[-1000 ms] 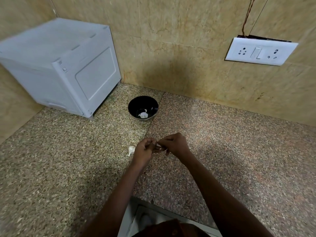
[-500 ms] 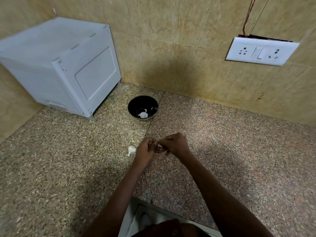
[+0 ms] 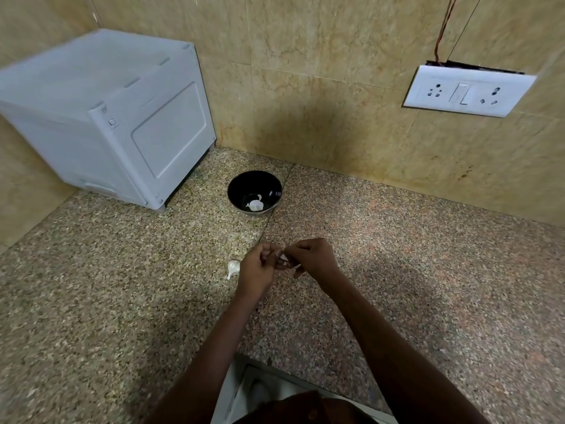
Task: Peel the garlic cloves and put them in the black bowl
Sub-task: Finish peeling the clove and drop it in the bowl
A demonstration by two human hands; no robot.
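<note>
Up close, my left hand [image 3: 258, 269] and right hand [image 3: 312, 258] meet, both pinching one papery garlic clove [image 3: 284, 257] above the speckled granite counter [image 3: 122, 286].
At 12 o'clock sits the glossy round black bowl [image 3: 237, 186].

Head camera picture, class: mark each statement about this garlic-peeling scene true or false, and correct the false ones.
1. The black bowl holds something white. True.
2. Both hands work on one garlic clove. True: the left hand and right hand pinch it together.
3. A loose garlic piece lies right of the right hand. False: it lies on the counter beside the left hand.
4. The bowl stands on the white appliance. False: it stands on the counter, beside it.
</note>
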